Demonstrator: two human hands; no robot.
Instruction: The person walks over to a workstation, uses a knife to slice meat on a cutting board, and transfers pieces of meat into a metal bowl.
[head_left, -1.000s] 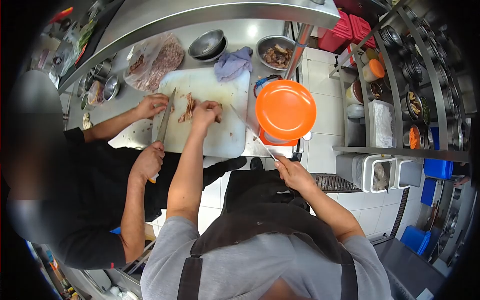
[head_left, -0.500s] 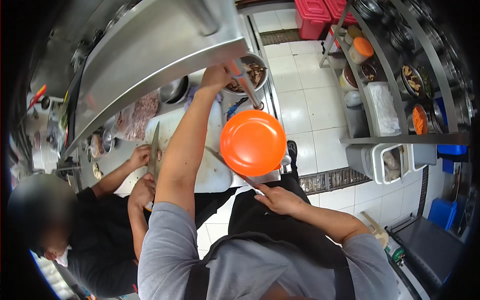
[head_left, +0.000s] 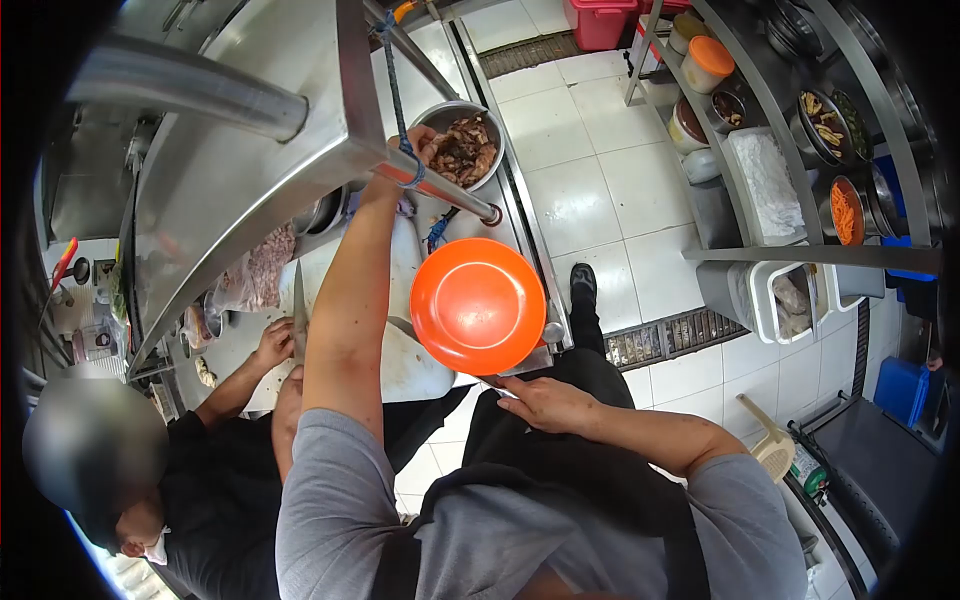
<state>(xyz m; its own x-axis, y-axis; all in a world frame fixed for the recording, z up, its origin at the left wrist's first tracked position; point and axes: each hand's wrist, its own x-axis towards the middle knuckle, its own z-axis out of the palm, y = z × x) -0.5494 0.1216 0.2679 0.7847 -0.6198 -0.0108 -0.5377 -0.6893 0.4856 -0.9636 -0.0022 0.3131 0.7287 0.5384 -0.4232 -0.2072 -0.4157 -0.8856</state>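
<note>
My left hand (head_left: pixel 425 146) reaches under the steel shelf to the left inner side of a metal bowl (head_left: pixel 493 120). Its fingers look curled against the dark pieces of cooked meat (head_left: pixel 466 150) there; the shelf post partly covers the hand, and I cannot make out what is in its grip. Low by my waist, my right hand (head_left: pixel 548 405) is closed around the handle of a knife (head_left: pixel 494 381). An orange plate (head_left: pixel 478 305) hides most of the blade. Left of the plate, a white cutting board (head_left: pixel 415 370) lies partly under my left forearm.
At the left, a co-worker holds another knife (head_left: pixel 299 300) by a bag of ground meat (head_left: pixel 262 270). The shelf's steel post (head_left: pixel 450 190) stands between me and the bowl. A storage rack (head_left: pixel 800 252) with food containers is at the right, beyond the tiled floor.
My left hand has moved further right, from beside the bowl to inside its rim. The view has shifted somewhat. My right hand still holds the knife, now more covered by the plate.
</note>
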